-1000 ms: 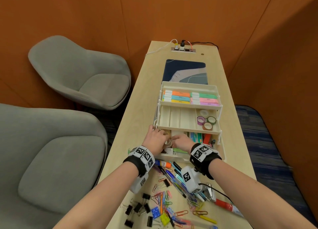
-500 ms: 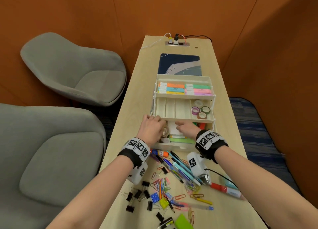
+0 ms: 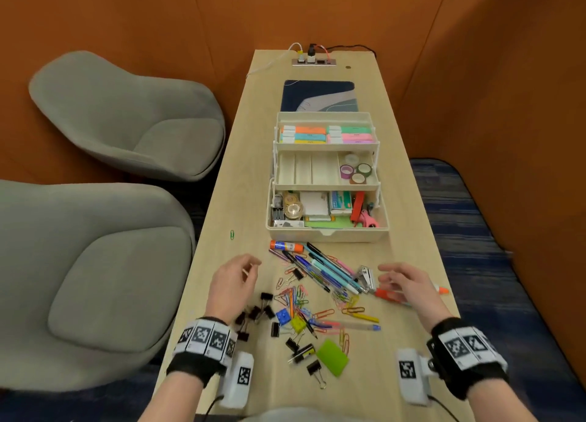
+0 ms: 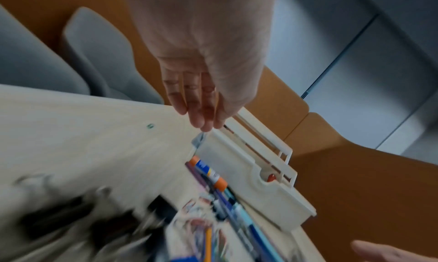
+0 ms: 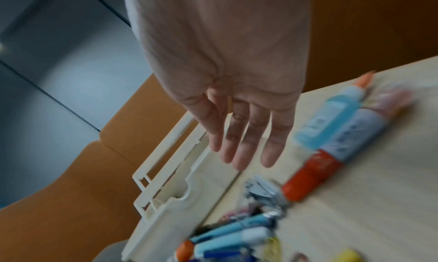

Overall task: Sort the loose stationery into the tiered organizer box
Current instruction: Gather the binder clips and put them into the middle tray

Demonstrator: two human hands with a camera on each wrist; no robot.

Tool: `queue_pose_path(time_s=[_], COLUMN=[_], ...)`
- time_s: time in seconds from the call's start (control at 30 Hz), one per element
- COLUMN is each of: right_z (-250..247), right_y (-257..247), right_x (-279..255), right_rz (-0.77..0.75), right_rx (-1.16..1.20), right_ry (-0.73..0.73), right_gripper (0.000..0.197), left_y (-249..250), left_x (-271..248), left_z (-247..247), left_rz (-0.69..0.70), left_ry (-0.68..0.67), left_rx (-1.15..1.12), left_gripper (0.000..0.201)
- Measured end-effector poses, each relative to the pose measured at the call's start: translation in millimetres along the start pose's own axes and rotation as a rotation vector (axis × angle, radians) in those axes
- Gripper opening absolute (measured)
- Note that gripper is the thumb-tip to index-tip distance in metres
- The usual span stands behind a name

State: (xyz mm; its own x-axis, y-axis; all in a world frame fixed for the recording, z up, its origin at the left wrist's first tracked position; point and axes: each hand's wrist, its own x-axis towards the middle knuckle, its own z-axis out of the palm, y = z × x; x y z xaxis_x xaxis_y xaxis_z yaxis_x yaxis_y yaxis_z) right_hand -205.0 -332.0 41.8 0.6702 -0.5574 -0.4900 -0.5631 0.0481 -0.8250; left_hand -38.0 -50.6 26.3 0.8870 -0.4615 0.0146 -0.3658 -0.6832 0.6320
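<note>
Head view looking down on the desk [image 3: 247, 199], with the tiered organizer box [image 3: 326, 236] standing open at its middle.

Hovering in front of the box, on its near-left side: the left hand [image 3: 233, 283], grip apart, fingers loosely bent and holding nothing. Hovering at the box's near-right: the right hand [image 3: 409, 283], grip likewise apart and holding nothing, fingers stretched out above a red-capped tube [image 3: 388, 294]. Whether touching the tube or not, cannot tell.

Lying loose just in front of the box: a glue stick [image 3: 287, 246] along its front wall, a bundle of pens [image 3: 329, 271] slanting away from it, and a silver stapler [image 3: 366, 277] at the pens' end. Scattered nearer than those, between the hands: coloured paper clips [image 3: 293, 294], black binder clips [image 3: 257, 312] and a green card [image 3: 332, 356]. Sitting alone off the box's front-left corner: one green clip [image 3: 232, 234].

Filling the box's top tier: highlighters [image 3: 304, 134]. Sitting in the right compartment of its middle tier: tape rolls [image 3: 356, 172]. Resting in its bottom tier: a clear tape roll [image 3: 293, 210] at left, a notepad [image 3: 314, 202] beside it.

Left wrist view, partly blurred, showing relaxed fingers [image 4: 199, 105] hanging above the box's corner. Right wrist view showing straight fingers [image 5: 239, 144] spread above the desk beside the box, with a blue bottle [image 5: 331, 120] lying against the tube.
</note>
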Motion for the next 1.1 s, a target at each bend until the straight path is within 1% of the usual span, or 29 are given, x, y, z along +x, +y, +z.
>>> queue_pose_path(time_s=[0.13, 0.23, 0.3, 0.47, 0.6, 0.63, 0.67, 0.73, 0.77, 0.8, 0.83, 0.87, 0.93, 0.97, 1.0, 1.1], right_z=[-7.8, -13.2, -16.7, -20.6, -12.5, -11.8, -13.4, -22.7, -29.7, -36.8, -42.5, -46.0, -48.1, -47.2, -45.9, -43.3], right_y=[41.6, 58.3, 65.1, 66.8, 60.4, 58.2, 55.3, 48.1, 44.3, 41.7, 39.5, 38.1, 38.1, 38.4, 38.7, 36.6], right_x=[-17.4, -24.8, -26.4, -23.5, -27.8, -28.1, -26.2, -15.0, -5.7, 5.3, 15.9, 25.6, 42.2, 48.2, 53.5, 64.6], right_rz=[0.036, 0.058, 0.057, 0.041, 0.062, 0.05, 0.02, -0.043, -0.054, -0.047, -0.022, 0.01, 0.058, 0.059, 0.049, 0.04], right_rx=[-0.026, -0.015, -0.023, -0.061, -0.098, -0.129, -0.191, -0.357, -0.427, -0.499, -0.59, -0.702, -0.931, -1.006, -1.042, -1.068], right_ry=[0.048, 0.07, 0.067, 0.08, 0.009, 0.014, 0.062, 0.259, 0.353, 0.401, 0.391, 0.335, 0.205, 0.164, 0.14, 0.135], right_gripper=[0.026, 0.025, 0.024, 0.024, 0.024, 0.023, 0.022, 0.024, 0.028, 0.034, 0.041, 0.045, 0.046, 0.046, 0.045, 0.042], left_y=[-12.6, -16.3, -14.8, -4.5, 3.7, 4.4, 4.4, 4.2, 4.1, 4.0, 4.3, 4.5, 4.3, 4.2, 3.4, -0.4], left_x=[-28.5, -36.7, -36.3, -25.2, -23.3, -22.9, -22.2, -20.5, -19.4, -18.3, -17.6, -17.0, -16.5, -16.7, -17.0, -17.9], left_z=[11.6, 12.3, 11.5, 12.5, 22.7, 25.3, 27.2, 29.1, 29.1, 28.9, 29.1, 28.8, 27.9, 27.2, 26.1, 23.3], left_rz=[-0.061, -0.109, -0.115, -0.08, -0.017, -0.007, -0.002, 0.003, 0.007, 0.014, 0.016, 0.017, 0.012, 0.007, 0.0, -0.026], left_ry=[-0.106, -0.119, -0.131, -0.155, -0.219, -0.23, -0.237, -0.246, -0.252, -0.257, -0.261, -0.263, -0.265, -0.264, -0.259, -0.236], left_rx=[0.073, 0.058, 0.066, 0.078, 0.091, 0.092, 0.091, 0.095, 0.103, 0.11, 0.114, 0.116, 0.121, 0.123, 0.122, 0.11], left_gripper=[0.016, 0.016, 0.016, 0.016, 0.016, 0.016, 0.016, 0.016, 0.016, 0.016, 0.017, 0.017, 0.017, 0.017, 0.018, 0.018])
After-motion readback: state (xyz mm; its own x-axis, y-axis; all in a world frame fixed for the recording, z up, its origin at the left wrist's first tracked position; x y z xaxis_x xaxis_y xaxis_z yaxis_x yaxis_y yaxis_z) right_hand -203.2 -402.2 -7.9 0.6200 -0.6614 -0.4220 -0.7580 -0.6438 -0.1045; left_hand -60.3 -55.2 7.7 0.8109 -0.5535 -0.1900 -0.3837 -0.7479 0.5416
